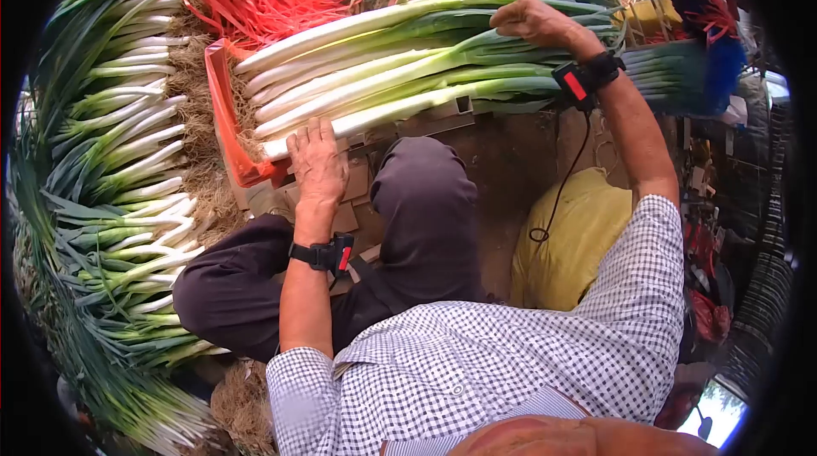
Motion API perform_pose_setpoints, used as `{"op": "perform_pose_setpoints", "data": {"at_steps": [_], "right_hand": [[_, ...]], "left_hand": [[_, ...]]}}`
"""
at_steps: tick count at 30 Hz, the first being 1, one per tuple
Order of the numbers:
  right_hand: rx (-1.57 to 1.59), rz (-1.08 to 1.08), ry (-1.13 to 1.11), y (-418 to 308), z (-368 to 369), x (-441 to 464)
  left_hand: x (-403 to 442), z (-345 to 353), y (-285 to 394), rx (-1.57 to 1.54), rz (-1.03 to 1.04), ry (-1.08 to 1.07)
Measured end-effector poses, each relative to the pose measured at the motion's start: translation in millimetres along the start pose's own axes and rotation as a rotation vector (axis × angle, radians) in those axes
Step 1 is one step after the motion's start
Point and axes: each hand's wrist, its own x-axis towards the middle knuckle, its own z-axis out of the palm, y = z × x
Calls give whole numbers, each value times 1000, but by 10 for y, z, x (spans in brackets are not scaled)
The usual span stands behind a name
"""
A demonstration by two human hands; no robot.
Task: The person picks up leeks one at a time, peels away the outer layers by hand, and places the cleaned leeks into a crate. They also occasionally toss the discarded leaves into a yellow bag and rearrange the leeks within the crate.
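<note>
Several long leeks lie side by side in front of me, white root ends to the left and green leaves to the right. My left hand rests palm down by the nearest leek's white end, its fingers stretched out flat. Over the green part at the upper right is my right hand, its fingers curled closed; what they hold, if anything, is hidden. An orange-red guard stands at the root ends, at the left of the leeks.
A long row of leeks lines the left side, roots inward. Red strips lie in a heap behind the guard. A yellow sack sits to the right of my knee. Blue and red strands hang at the right.
</note>
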Motion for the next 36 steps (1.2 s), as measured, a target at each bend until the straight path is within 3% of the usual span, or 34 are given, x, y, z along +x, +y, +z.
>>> {"op": "perform_pose_setpoints", "data": {"at_steps": [2,4,6,8,10,16,18,22,25,30,36], "right_hand": [[-28,99,17,46,-216,-214],[-163,58,144,110,-83,-250],[-392,-200,302,161,269,-128],[-436,-159,189,111,554,39],[-482,-194,230,141,898,91],[-626,-299,245,37,960,61],[-627,-315,282,96,1052,140],[-481,-210,264,188,1017,341],[-313,-242,173,303,932,300],[-353,-258,211,302,1144,388],[-152,-246,132,228,919,530]], "left_hand": [[13,-20,-3,16,24,-34],[56,-146,61,-15,20,-67],[81,-220,79,-62,-3,-109],[111,-260,38,-121,-52,-146],[113,-282,29,-157,-51,-148],[291,-335,55,-189,-107,-217],[428,-293,-79,-168,-133,-301],[812,-111,-289,-28,21,-111],[1027,-57,-341,-193,0,-239],[904,248,-441,-191,-132,-169],[998,134,-296,-243,-250,-281]]}}
